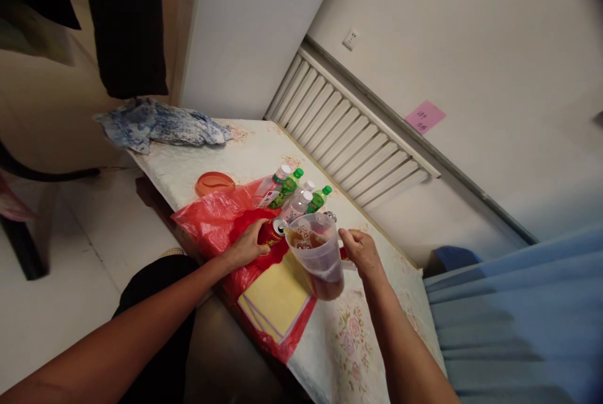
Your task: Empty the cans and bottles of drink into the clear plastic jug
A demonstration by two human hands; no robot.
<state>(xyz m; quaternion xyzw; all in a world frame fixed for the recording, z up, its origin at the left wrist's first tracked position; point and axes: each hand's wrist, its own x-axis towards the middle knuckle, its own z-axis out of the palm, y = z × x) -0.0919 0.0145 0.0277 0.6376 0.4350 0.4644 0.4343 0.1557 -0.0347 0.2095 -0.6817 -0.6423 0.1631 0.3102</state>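
Observation:
My left hand [250,245] is wrapped round a red drink can [269,232], tilted with its top facing the pitcher's rim. Beside it, a clear plastic pitcher [325,269] holds brown liquid with bubbles on top. My right hand [362,250] closes on the pitcher's handle side; the handle itself is mostly hidden. The can's top touches or nearly touches the rim; I cannot tell which. Under the left hand spreads a red plastic bag [207,222]. A folded yellow cloth [280,294] lies on the bag, just below the can.
Several bottles with white or green caps [294,193] stand behind the pitcher. An orange-red lid [215,183] and a blue patterned cloth [164,125] lie farther back on the floral-covered table [348,341]. A radiator [348,121] runs along the wall; a blue curtain [509,310] hangs right.

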